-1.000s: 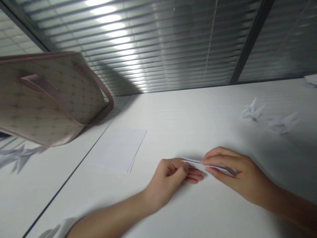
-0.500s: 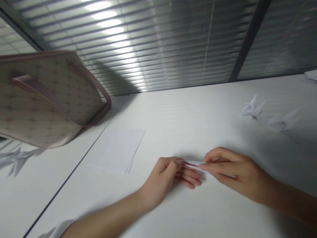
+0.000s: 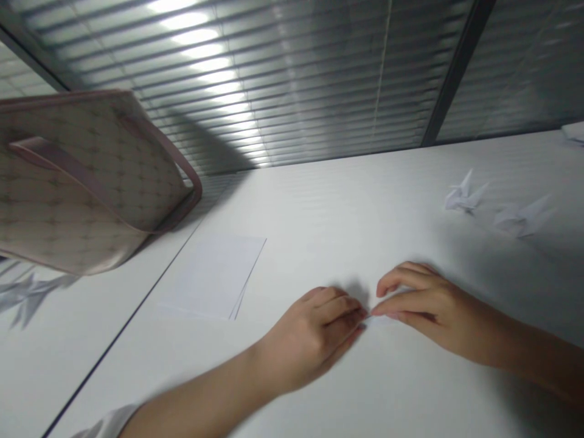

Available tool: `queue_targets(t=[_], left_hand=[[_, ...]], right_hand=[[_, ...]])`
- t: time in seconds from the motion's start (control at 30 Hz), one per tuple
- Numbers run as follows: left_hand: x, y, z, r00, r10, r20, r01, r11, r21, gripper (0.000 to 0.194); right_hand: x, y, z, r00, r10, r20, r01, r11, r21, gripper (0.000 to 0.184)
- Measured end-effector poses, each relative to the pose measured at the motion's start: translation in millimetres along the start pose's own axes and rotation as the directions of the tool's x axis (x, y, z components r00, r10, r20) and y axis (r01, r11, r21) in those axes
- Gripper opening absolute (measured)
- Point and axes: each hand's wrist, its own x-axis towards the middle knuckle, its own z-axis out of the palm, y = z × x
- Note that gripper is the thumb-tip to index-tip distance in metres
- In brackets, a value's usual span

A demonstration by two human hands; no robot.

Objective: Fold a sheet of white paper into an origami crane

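Table (image 3: 328,213): blinds (image 3: 296,91) behind its far edge; bag (image 3: 82,188) left of the seam (image 3: 123,331); paper figure (image 3: 28,293) before the bag; paper sheets (image 3: 212,274) just right of the seam; two paper cranes (image 3: 463,197) rightward, toward the far edge; folded paper (image 3: 384,319) between left hand (image 3: 317,334) and right hand (image 3: 431,310)
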Motion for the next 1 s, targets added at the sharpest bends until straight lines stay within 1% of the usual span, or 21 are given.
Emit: queue_targets(t=[0.1, 0.23, 0.37, 0.5, 0.6, 0.73, 0.83, 0.9, 1.0], left_hand=[[-1, 0, -2.4, 0.999, 0.052, 0.018, -0.053, 0.997, 0.062, 0.025], [0, -1, -5.4, 0.992, 0.078, 0.1, -0.091, 0.988, 0.125, 0.023], [3, -2, -8.1, 0.987, 0.044, 0.155, -0.06, 0.994, 0.096, 0.023], [4, -2, -9.3, 0.988, 0.011, 0.156, -0.023, 0.997, 0.071, 0.025], [3, -2, -8.3, 0.988, 0.014, 0.154, -0.029, 0.995, 0.093, 0.026], [4, -3, -5.6, 0.989, 0.067, 0.135, -0.085, 0.987, 0.135, 0.025], [4, 1, -3.8, 0.988, 0.125, 0.09, -0.138, 0.977, 0.16, 0.024], [3, 6, -2.8, 0.985, 0.15, 0.08, -0.162, 0.971, 0.176, 0.025], [0, 14, -1.7, 0.99, 0.115, 0.086, -0.13, 0.971, 0.201, 0.026]], right_hand=[[-1, -6, 1, 0.999, -0.043, -0.034, 0.042, 0.999, -0.036, 0.022], [-6, -12, 3, 0.996, -0.066, -0.063, 0.064, 0.997, -0.031, 0.026], [-12, -13, 5, 0.992, -0.103, -0.067, 0.092, 0.984, -0.152, 0.025], [-15, -11, 4, 0.976, -0.218, -0.023, 0.201, 0.93, -0.308, 0.027], [-20, -8, 5, 0.963, -0.27, 0.006, 0.255, 0.901, -0.35, 0.028], [-26, -9, 6, 0.973, -0.231, 0.032, 0.226, 0.905, -0.361, 0.034], [-28, -15, 4, 0.977, -0.203, 0.058, 0.211, 0.926, -0.313, 0.04], [-28, -18, 3, 0.981, -0.184, 0.062, 0.195, 0.94, -0.282, 0.041], [-29, -19, 3, 0.987, -0.155, 0.049, 0.162, 0.952, -0.261, 0.042]])
